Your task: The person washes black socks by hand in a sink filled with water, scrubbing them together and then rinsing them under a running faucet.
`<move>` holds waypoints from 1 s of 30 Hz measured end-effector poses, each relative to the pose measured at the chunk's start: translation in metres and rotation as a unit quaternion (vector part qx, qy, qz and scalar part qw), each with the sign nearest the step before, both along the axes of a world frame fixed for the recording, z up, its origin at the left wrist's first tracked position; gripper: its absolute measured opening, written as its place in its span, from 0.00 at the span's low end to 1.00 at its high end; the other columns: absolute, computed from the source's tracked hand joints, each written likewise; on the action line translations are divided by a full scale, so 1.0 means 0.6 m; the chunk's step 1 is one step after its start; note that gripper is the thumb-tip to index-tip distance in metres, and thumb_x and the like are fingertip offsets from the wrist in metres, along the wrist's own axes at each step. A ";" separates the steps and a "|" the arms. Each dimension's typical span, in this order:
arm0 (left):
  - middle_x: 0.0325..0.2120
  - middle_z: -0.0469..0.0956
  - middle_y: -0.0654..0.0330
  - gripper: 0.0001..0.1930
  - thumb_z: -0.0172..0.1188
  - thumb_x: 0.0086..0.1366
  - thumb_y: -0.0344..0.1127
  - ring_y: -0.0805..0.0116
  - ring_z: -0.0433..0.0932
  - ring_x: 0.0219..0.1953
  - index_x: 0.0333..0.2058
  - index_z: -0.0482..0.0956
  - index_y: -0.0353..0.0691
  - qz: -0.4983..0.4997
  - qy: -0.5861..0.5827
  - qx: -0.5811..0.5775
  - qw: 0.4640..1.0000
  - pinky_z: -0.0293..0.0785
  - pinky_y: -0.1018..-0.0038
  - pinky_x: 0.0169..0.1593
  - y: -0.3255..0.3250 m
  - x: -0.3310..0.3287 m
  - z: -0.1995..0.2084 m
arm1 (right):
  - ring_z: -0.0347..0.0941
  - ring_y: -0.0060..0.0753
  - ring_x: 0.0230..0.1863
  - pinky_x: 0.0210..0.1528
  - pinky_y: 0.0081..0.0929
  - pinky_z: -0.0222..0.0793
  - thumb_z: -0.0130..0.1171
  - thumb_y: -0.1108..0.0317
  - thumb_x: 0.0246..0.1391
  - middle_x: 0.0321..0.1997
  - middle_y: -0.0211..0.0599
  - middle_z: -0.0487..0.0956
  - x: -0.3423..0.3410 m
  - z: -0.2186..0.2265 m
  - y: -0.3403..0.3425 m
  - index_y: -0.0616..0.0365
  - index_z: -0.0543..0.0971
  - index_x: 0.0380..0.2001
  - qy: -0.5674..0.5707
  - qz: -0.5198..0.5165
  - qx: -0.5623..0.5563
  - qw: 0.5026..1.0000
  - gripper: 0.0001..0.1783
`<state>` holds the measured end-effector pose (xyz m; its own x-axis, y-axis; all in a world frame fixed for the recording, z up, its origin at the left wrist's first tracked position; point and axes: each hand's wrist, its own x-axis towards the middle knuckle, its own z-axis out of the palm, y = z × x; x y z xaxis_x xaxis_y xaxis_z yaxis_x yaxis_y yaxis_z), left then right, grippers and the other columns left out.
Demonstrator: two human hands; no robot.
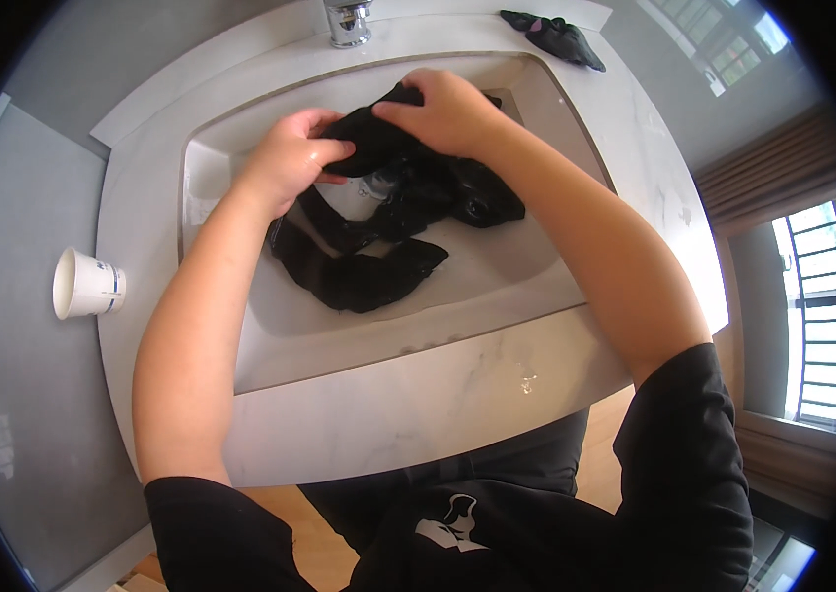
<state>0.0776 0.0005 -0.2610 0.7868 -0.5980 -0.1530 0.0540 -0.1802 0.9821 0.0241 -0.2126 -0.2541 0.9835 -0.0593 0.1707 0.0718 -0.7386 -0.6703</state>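
Note:
A soaked black garment, its exact kind hard to make out, is stretched between my two hands over the far part of the white sink [497, 286]. My left hand [290, 158] grips the left end of the raised black cloth [370, 138], thumb on top and fingers underneath. The right hand [447, 111] pinches its upper right edge, fingertips curled over the far side. Below them, more wet black cloth [368, 279] lies in curved folds on the sink bottom. Whether it joins the raised part is unclear. Some shallow water shows around the folds.
A chrome faucet [348, 22] stands at the sink's far edge. At the far right of the marble-look counter [457, 370] lies a crumpled dark cloth [558, 39]. A white paper cup [89, 284] is at the left edge, beside a grey wall panel. Water drops dot the front rim.

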 end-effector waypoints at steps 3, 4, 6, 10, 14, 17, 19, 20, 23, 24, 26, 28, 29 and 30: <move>0.43 0.79 0.49 0.19 0.64 0.55 0.29 0.53 0.78 0.47 0.47 0.75 0.34 -0.034 -0.292 0.185 0.938 0.75 0.63 0.47 0.000 0.012 -0.051 | 0.76 0.53 0.45 0.48 0.38 0.71 0.66 0.45 0.47 0.41 0.56 0.80 -0.008 -0.016 0.021 0.66 0.77 0.44 0.024 0.041 -0.093 0.995 0.34; 0.44 0.78 0.46 0.19 0.65 0.53 0.29 0.48 0.77 0.47 0.46 0.76 0.35 -0.034 -0.328 0.195 0.924 0.73 0.63 0.51 -0.005 0.009 -0.058 | 0.76 0.54 0.46 0.49 0.38 0.71 0.67 0.45 0.47 0.42 0.56 0.79 -0.002 -0.028 0.022 0.66 0.76 0.45 0.072 0.044 -0.075 0.994 0.34; 0.44 0.78 0.44 0.18 0.63 0.55 0.31 0.46 0.76 0.49 0.46 0.76 0.35 -0.057 -0.358 0.287 0.887 0.72 0.61 0.52 -0.019 0.002 -0.075 | 0.75 0.56 0.48 0.50 0.40 0.71 0.66 0.47 0.48 0.44 0.57 0.79 -0.004 -0.055 0.019 0.67 0.76 0.45 0.087 0.054 -0.088 0.991 0.33; 0.42 0.77 0.42 0.15 0.55 0.59 0.31 0.46 0.77 0.45 0.44 0.75 0.33 -0.110 -0.301 0.370 0.872 0.75 0.60 0.49 -0.029 -0.001 -0.115 | 0.75 0.58 0.48 0.50 0.43 0.71 0.61 0.52 0.53 0.45 0.58 0.78 0.002 -0.085 0.025 0.67 0.75 0.46 0.183 0.055 -0.147 0.971 0.28; 0.38 0.78 0.49 0.13 0.53 0.58 0.29 0.49 0.78 0.37 0.43 0.73 0.34 0.018 0.157 0.061 0.986 0.77 0.56 0.42 -0.044 -0.026 -0.079 | 0.75 0.59 0.48 0.50 0.44 0.71 0.54 0.49 0.58 0.44 0.61 0.78 0.005 -0.099 0.024 0.68 0.76 0.45 0.214 0.054 -0.185 0.958 0.28; 0.38 0.76 0.53 0.15 0.48 0.63 0.41 0.56 0.77 0.37 0.42 0.72 0.38 0.090 0.214 -0.069 0.970 0.77 0.55 0.40 -0.040 -0.038 -0.062 | 0.76 0.59 0.46 0.51 0.43 0.69 0.44 0.40 0.61 0.42 0.60 0.79 -0.012 -0.040 0.055 0.68 0.81 0.38 0.160 -0.049 0.006 0.986 0.36; 0.41 0.76 0.52 0.19 0.44 0.66 0.48 0.56 0.77 0.39 0.44 0.72 0.39 0.098 0.216 -0.124 0.963 0.77 0.56 0.41 -0.029 -0.036 -0.065 | 0.76 0.57 0.44 0.50 0.45 0.70 0.40 0.41 0.62 0.38 0.59 0.80 -0.032 0.011 0.099 0.61 0.83 0.36 0.119 -0.049 0.101 0.987 0.33; 0.41 0.76 0.56 0.19 0.43 0.69 0.49 0.60 0.77 0.42 0.44 0.73 0.40 0.169 0.243 -0.159 0.942 0.75 0.61 0.45 -0.050 -0.059 -0.044 | 0.76 0.59 0.42 0.48 0.45 0.70 0.42 0.42 0.62 0.35 0.58 0.80 -0.046 0.010 0.108 0.61 0.83 0.33 0.043 -0.016 0.108 0.993 0.32; 0.49 0.73 0.55 0.27 0.45 0.68 0.60 0.59 0.72 0.51 0.50 0.72 0.42 0.160 0.288 -0.275 0.903 0.73 0.60 0.49 -0.060 -0.066 -0.031 | 0.77 0.59 0.34 0.39 0.49 0.71 0.43 0.45 0.62 0.29 0.54 0.80 -0.064 -0.004 0.121 0.59 0.80 0.23 -0.111 0.114 0.024 0.987 0.30; 0.46 0.74 0.59 0.26 0.44 0.69 0.60 0.60 0.73 0.48 0.49 0.71 0.44 0.212 0.291 -0.199 0.911 0.72 0.61 0.48 -0.062 -0.069 -0.033 | 0.76 0.60 0.33 0.39 0.49 0.71 0.44 0.48 0.62 0.29 0.53 0.80 -0.053 -0.009 0.118 0.60 0.80 0.25 -0.117 0.056 0.000 0.992 0.27; 0.40 0.76 0.63 0.21 0.44 0.69 0.58 0.62 0.74 0.41 0.48 0.70 0.49 0.222 0.266 -0.116 0.931 0.70 0.62 0.42 -0.090 -0.087 0.011 | 0.75 0.60 0.36 0.41 0.48 0.71 0.44 0.49 0.63 0.31 0.54 0.80 -0.037 -0.002 0.093 0.60 0.81 0.30 -0.029 -0.069 -0.001 0.997 0.26; 0.40 0.76 0.61 0.21 0.46 0.68 0.58 0.62 0.74 0.41 0.46 0.71 0.48 0.249 0.244 -0.079 0.934 0.69 0.59 0.40 -0.095 -0.097 -0.002 | 0.75 0.60 0.40 0.43 0.46 0.71 0.43 0.48 0.64 0.35 0.57 0.80 -0.025 -0.022 0.072 0.62 0.81 0.32 0.025 -0.093 0.030 0.995 0.28; 0.39 0.76 0.60 0.22 0.46 0.68 0.59 0.62 0.74 0.41 0.45 0.72 0.46 0.246 0.246 -0.073 0.935 0.70 0.57 0.42 -0.087 -0.094 -0.005 | 0.75 0.60 0.41 0.44 0.46 0.71 0.43 0.48 0.64 0.35 0.58 0.79 -0.029 -0.016 0.085 0.62 0.81 0.32 0.015 -0.095 0.040 0.995 0.28; 0.40 0.76 0.57 0.23 0.46 0.69 0.57 0.60 0.74 0.43 0.45 0.72 0.41 0.235 0.233 -0.149 0.932 0.71 0.59 0.43 -0.072 -0.075 -0.036 | 0.75 0.61 0.39 0.43 0.45 0.71 0.44 0.49 0.64 0.34 0.58 0.79 -0.037 -0.012 0.105 0.63 0.81 0.32 -0.010 -0.065 0.064 0.996 0.27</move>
